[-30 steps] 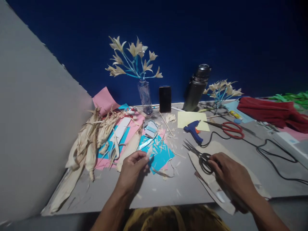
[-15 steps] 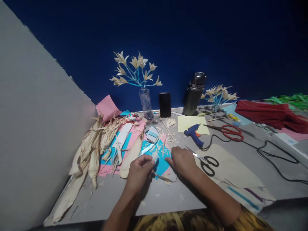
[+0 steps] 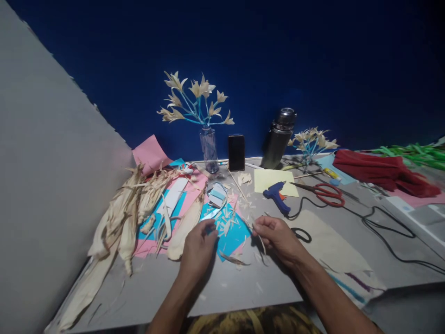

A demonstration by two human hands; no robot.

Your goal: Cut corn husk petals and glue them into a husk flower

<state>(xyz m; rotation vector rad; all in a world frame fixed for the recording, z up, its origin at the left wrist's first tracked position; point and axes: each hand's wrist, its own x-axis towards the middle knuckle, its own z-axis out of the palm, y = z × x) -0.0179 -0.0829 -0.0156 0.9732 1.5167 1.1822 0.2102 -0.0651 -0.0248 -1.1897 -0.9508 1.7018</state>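
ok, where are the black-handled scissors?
Head view, right of centre: the black-handled scissors are partly hidden by the right hand, on the near side of the blue glue gun.

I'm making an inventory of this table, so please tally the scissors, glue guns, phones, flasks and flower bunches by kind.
Scissors: 2 (black-handled, red-handled)
Glue gun: 1
Phone: 1
Flask: 1
Flower bunches: 2 (left bunch, right bunch)
Total: 7
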